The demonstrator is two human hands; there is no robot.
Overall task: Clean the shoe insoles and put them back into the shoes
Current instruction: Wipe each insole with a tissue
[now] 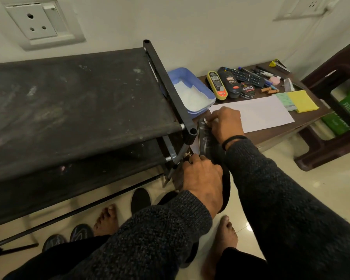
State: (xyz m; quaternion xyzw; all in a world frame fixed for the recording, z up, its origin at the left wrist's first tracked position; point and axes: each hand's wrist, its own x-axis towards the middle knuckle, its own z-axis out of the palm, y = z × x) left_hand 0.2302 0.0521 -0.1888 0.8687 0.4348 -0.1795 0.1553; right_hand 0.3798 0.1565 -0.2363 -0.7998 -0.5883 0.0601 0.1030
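1. Head view: a dark insole (205,138) is held in the air between the two hands, beside the corner post of a black shoe rack (79,102) and just over the near edge of the brown table (275,132). Pale smears show on its upper face.
2. The right hand (226,124) is at the far end of the insole, its fingers (214,123) curled and pinching a small white wad (206,121) against the insole's surface. A black band sits on that wrist.
3. The left hand (202,178) grips the insole's near end, fingers wrapped round the edge; the fingertips are hidden from the camera.
4. Just beyond the right fingers lies a white sheet of paper (257,113) on the table, and to their left, against the rack, a blue tray (192,91) with white material in it.
5. Farther past the fingers stand shoe polish containers (230,83), a black remote control (245,76), pens and a yellow pad (302,101).
6. Below the left hand, on the tiled floor (291,184), are the person's bare feet, a second dark insole (140,200) and the toes of two dark shoes (69,237) under the rack.
7. Well to the right of the fingers stands a brown plastic stool (331,138) with green bags showing through it.
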